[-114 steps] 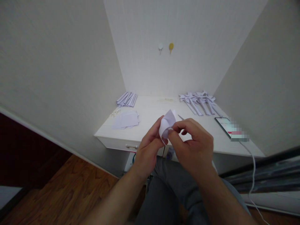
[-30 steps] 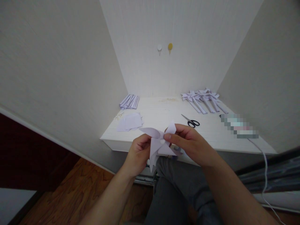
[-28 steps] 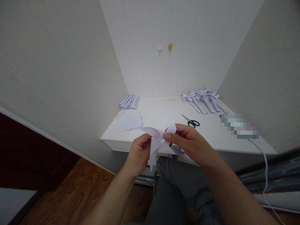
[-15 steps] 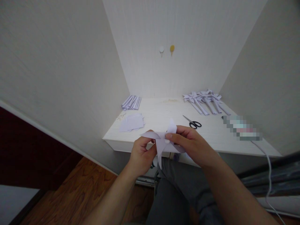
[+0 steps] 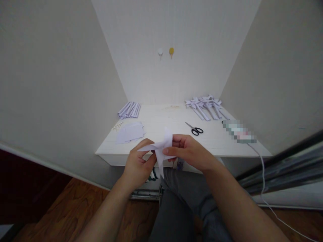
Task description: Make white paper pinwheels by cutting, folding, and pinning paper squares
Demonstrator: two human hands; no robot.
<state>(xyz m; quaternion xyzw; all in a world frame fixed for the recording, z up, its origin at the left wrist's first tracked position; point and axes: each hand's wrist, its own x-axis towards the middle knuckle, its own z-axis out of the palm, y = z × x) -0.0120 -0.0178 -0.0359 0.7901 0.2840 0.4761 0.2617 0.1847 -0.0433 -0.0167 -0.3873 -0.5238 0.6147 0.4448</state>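
Observation:
Between my two hands, over the table's front edge, is a white paper pinwheel (image 5: 159, 155) with its blades folded toward the middle. My left hand (image 5: 140, 165) pinches it from the left. On the right side, my right hand (image 5: 188, 151) grips it, the thumb pressed on the pinwheel's centre. What lies under that thumb is hidden. Black-handled scissors (image 5: 195, 130) lie on the table beyond my right hand, and white paper sheets (image 5: 130, 131) are spread beyond my left hand.
On the white table (image 5: 161, 117), rolled paper tubes (image 5: 129, 110) lie at the back left. Finished-looking paper pinwheels on sticks (image 5: 207, 106) are heaped at the back right. A blurred-out device (image 5: 239, 131) with a white cable (image 5: 263, 174) lies at the right. Small pieces (image 5: 118, 126) sit by the left wall.
The view has turned right, so the table and everything on it appear farther left. The right-hand blade of the pinwheel now appears folded in beneath my right hand.

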